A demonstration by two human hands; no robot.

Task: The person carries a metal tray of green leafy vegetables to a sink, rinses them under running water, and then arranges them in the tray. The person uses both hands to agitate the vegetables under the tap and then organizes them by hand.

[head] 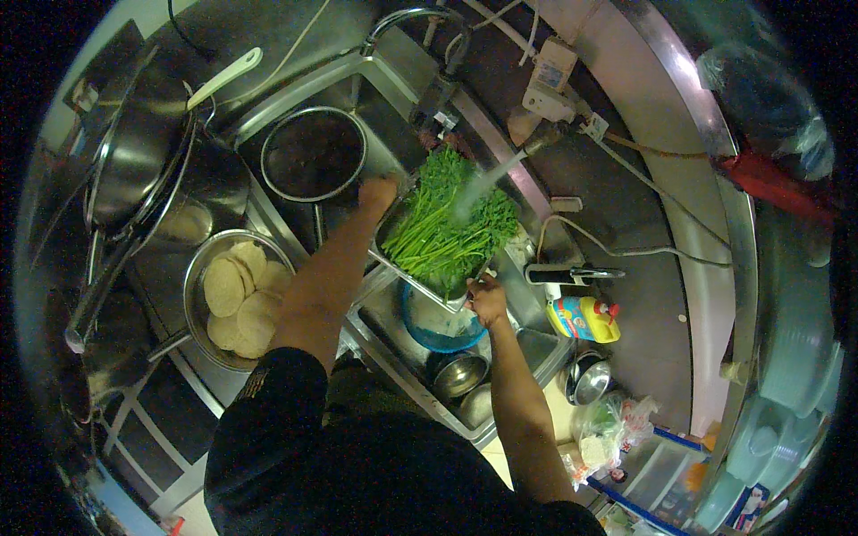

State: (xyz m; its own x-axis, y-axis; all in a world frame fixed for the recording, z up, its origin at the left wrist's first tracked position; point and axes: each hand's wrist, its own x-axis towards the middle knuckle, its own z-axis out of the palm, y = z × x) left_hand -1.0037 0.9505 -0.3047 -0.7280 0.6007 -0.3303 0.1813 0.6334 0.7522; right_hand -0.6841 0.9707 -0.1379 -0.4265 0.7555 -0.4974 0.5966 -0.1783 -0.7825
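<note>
A rectangular metal pan (pixel 419 283) full of leafy green herbs (pixel 446 221) with long stems is tilted over the divider of a double steel sink (pixel 375 295). My left hand (pixel 379 194) is at the pan's upper left edge, its fingers partly hidden. My right hand (pixel 486 301) grips the lower right corner. Water streams from a spout (pixel 546 137) onto the leaves. Below the pan, a blue-rimmed colander or basin (pixel 439 348) sits in the lower basin with metal bowls (pixel 459 375). A dark round pan or strainer (pixel 314 154) with a handle lies in the upper basin.
A steel bowl (pixel 191 281) of flat round pale pieces stands left, beside large stacked pans (pixel 134 167). A curved faucet (pixel 415 13) rises behind the sink. To the right are a small tap (pixel 576 273), a yellow bottle (pixel 586 319), metal bowls (pixel 591 382), plastic bags (pixel 606 429) and cables.
</note>
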